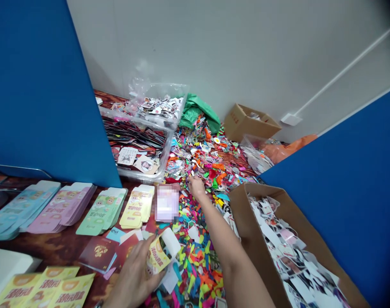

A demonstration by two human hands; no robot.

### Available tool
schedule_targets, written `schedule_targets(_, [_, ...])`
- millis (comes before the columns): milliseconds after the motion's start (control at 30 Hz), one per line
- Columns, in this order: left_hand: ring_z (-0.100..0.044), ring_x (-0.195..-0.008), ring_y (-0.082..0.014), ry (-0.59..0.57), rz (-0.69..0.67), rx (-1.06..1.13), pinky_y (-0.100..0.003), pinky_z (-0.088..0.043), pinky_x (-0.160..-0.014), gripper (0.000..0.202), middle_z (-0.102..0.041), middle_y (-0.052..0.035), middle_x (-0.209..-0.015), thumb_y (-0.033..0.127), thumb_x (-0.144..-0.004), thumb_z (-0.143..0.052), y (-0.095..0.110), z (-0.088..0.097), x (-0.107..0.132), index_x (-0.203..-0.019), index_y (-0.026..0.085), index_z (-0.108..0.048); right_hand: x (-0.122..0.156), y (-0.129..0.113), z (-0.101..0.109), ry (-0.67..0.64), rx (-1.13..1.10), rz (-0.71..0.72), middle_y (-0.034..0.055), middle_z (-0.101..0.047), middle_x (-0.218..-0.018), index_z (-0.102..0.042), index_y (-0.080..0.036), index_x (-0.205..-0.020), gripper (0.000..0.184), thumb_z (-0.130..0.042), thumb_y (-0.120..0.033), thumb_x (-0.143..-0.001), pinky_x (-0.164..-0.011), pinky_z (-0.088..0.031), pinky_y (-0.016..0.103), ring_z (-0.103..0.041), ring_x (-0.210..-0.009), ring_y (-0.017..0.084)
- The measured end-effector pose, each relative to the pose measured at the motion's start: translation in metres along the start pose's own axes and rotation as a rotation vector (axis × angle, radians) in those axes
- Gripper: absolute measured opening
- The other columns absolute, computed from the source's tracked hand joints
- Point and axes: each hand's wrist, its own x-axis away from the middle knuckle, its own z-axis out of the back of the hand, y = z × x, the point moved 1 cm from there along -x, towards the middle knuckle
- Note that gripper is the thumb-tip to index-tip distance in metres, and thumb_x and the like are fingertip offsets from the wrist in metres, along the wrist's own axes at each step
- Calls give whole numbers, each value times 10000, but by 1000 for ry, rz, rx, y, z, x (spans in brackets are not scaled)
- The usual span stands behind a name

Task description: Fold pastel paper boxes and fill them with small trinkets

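Presently the left hand [133, 276] holds a yellow packet [156, 256] in a pinching grip above the worktop [63, 248]; right arm outstretched, right hand [196, 186] knuckles-up on the coloured trinket heap [214, 169]; its grip is hidden, cannot tell.

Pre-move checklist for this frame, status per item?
1. Left hand grips the yellow packet: ok.
2. Packet flap lifted, mouth open: ok.
3. Right hand touches the colourful pile: ok.
4. Piece pinched in the right fingers: cannot tell.
5. Right forearm apart from the cardboard box: cannot tell, they sit very close.
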Motion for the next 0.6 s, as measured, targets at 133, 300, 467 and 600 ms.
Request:
schedule_targets(133, [-561, -1229, -312, 34, 10, 10, -440, -498, -1001, 724, -585, -115, -1337, 321, -734, -698, -7, 2, 1, -1398, 222, -427, 11, -4, 19, 32, -18, 30, 68, -664, -1059, -652, -163, -1040, 163, -535, -249, -966, -901, -488, 350, -622, -984, 180])
schedule_targets(300, [-556, -1221, -321, 79, 53, 33, -466, -487, -992, 725, -603, -103, -1293, 349, -744, -701, -2, 10, -6, -1402, 236, -420, 47, -2, 56, 42, -44, 101, 41, -684, -972, -686, -208, -950, 166, -521, -207, -936, -852, -424, 245, -614, -951, 164])
schedule_targets(467, [-582, -1181, -299, 15, -1, 57, -436, -504, -972, 668, -613, -113, -1277, 359, -776, -668, 22, 14, -8, -1386, 215, -436, 55, -5, 54, 16, -24, 49, 62, -680, -1042, -691, -209, -1012, 167, -561, -259, -921, -853, -412, 247, -613, -976, 180])
schedule_targets(600, [-568, -1212, -312, 25, -46, 40, -451, -489, -1005, 676, -596, -134, -1316, 342, -767, -673, 25, 9, 5, -1384, 195, -438, 34, -18, 27, 5, -12, -68, 99, -666, -1108, -638, -194, -1173, 267, -579, -257, -920, -871, -436, 282, -619, -1023, 201])
